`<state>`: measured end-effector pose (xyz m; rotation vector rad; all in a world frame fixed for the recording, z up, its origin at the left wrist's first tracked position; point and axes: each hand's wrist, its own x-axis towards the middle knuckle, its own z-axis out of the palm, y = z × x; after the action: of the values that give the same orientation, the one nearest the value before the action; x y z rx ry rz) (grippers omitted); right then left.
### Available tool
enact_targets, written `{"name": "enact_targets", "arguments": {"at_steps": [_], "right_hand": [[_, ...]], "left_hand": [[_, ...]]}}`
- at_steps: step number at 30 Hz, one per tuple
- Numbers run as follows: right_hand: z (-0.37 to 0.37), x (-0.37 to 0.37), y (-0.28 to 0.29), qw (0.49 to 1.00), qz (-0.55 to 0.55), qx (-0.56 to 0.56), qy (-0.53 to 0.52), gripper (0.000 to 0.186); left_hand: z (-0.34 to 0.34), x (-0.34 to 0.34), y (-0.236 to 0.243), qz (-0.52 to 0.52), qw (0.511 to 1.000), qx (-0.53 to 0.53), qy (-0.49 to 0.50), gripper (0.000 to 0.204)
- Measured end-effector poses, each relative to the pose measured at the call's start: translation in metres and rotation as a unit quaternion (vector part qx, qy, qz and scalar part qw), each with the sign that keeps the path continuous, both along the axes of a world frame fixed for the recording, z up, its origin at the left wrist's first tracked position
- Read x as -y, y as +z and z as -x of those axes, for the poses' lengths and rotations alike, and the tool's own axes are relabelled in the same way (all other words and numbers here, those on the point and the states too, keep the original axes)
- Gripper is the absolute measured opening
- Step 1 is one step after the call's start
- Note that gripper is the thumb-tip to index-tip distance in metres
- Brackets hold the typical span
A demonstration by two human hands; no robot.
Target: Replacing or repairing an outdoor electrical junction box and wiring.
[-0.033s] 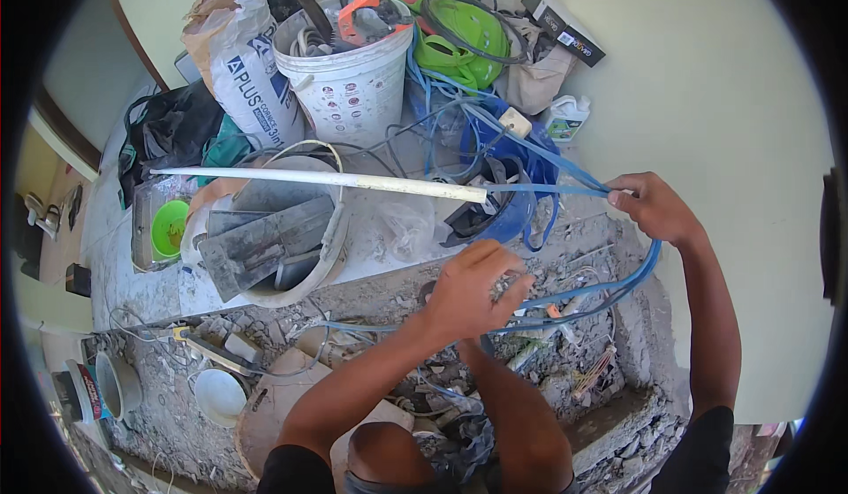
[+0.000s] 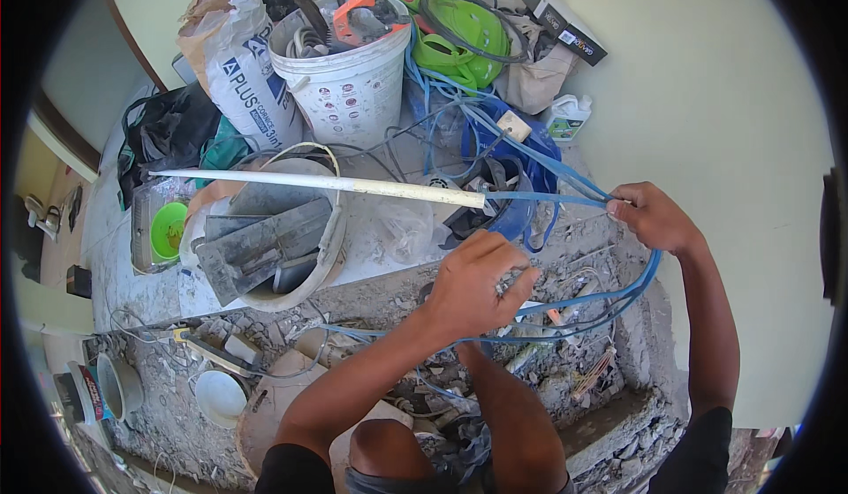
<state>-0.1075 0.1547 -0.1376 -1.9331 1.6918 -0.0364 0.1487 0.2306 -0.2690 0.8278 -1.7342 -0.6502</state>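
My right hand (image 2: 658,217) is pinched round a bundle of blue cables (image 2: 561,172) beside the pale wall. From it the strands hang in a loop that bends back leftward above the rubble. My left hand (image 2: 481,282) is curled over the lower strands, its thumb apart from the bent index finger. Whatever its other fingers hold is hidden; one strand disappears behind it. Ahead, a long white pipe (image 2: 353,184) lies across a bucket, and a blue strand runs from its right end to my right hand.
Trowels and flat tools fill the low bucket (image 2: 334,260). Behind stand a tall white bucket (image 2: 349,96) of tools, a paper sack (image 2: 247,79), a green bag (image 2: 468,34) and a white jug (image 2: 568,116). Broken rubble (image 2: 565,379) covers the trench; a white bowl (image 2: 219,397) sits left.
My right hand has dropped slightly, and the cable loop hangs a little differently. The left hand has shifted slightly, still curled. The pipe stays in place.
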Motion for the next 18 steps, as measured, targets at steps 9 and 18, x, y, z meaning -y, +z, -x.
{"name": "enact_targets", "arguments": {"at_steps": [9,18], "right_hand": [[0.008,0.013,-0.004,0.984,-0.092,0.152,0.027,0.028],[-0.017,0.02,0.062,0.959,-0.088,0.252,-0.09,0.027]], "left_hand": [[-0.029,0.25,-0.017,-0.138,0.889,0.219,0.378,0.057],[-0.025,0.333,-0.008,-0.438,0.79,0.348,0.252,0.068]]}}
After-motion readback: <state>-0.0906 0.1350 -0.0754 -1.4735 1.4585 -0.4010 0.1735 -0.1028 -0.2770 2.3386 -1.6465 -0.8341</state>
